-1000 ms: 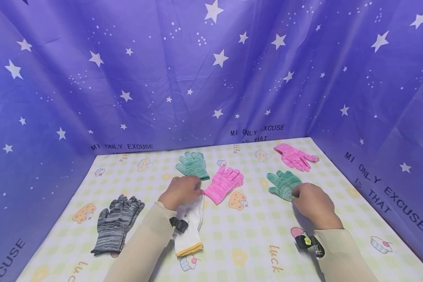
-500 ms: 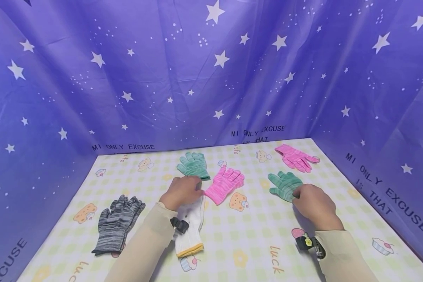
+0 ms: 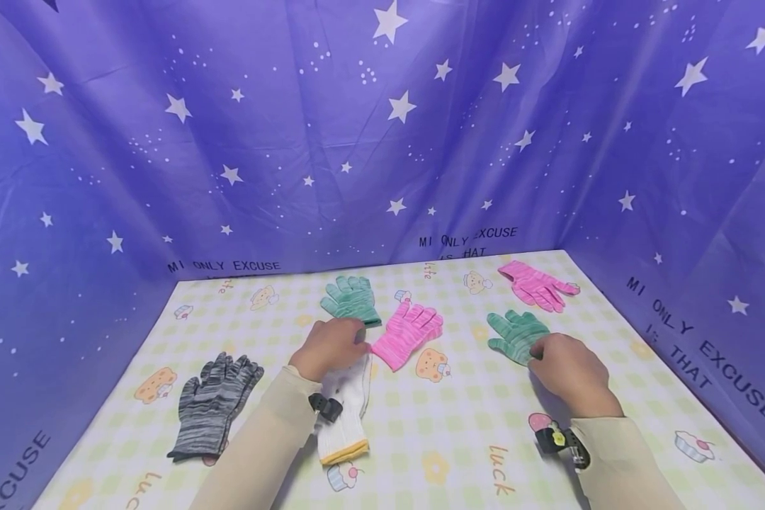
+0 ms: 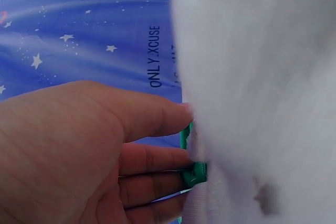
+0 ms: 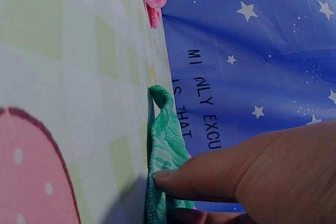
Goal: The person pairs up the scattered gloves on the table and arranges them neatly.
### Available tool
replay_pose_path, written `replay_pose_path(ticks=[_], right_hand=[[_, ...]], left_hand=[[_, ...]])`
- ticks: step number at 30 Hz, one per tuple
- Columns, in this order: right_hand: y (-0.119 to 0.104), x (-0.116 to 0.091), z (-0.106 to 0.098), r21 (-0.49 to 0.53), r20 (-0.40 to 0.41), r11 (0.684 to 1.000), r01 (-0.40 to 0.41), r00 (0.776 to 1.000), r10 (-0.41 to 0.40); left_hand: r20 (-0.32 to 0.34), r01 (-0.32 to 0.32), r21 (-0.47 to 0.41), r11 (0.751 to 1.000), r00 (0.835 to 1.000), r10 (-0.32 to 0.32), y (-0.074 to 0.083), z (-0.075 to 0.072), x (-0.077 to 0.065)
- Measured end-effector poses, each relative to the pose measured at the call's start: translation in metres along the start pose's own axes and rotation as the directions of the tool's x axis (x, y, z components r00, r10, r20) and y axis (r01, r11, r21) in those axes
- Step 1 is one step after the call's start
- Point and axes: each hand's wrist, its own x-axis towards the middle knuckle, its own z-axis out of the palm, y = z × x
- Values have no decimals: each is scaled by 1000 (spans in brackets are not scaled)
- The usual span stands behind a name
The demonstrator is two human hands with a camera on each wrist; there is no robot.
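Note:
In the head view my left hand (image 3: 329,347) is over the upper end of a white knit glove (image 3: 346,425) with a yellow cuff edge, close to the cuff of a green glove (image 3: 350,299). The left wrist view shows the thumb and fingers apart, reaching behind the blurred white glove (image 4: 252,77), near a bit of green cuff (image 4: 195,174); the fingertips' hold is hidden. At the right, my right hand (image 3: 570,372) pinches the cuff of a second green glove (image 3: 516,336). Its thumb presses on the green knit (image 5: 170,145) in the right wrist view.
A pink glove (image 3: 408,334) lies between the hands, and another pink glove (image 3: 534,285) at the back right. One grey-black glove or more (image 3: 210,407) lies at the left. A patterned cloth covers the table (image 3: 459,411); starry blue curtains (image 3: 331,142) stand around it.

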Motion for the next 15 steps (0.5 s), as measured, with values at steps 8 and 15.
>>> replay_pose_path(ticks=[8, 15], right_hand=[[-2, 0, 0, 1, 7, 1000, -3, 1000, 3], [-5, -3, -1, 7, 15, 1000, -8, 1000, 8]], left_hand=[[-1, 10, -11, 1000, 1000, -10, 1, 0, 0], [-15, 27, -26, 999, 999, -28, 3, -1, -3]])
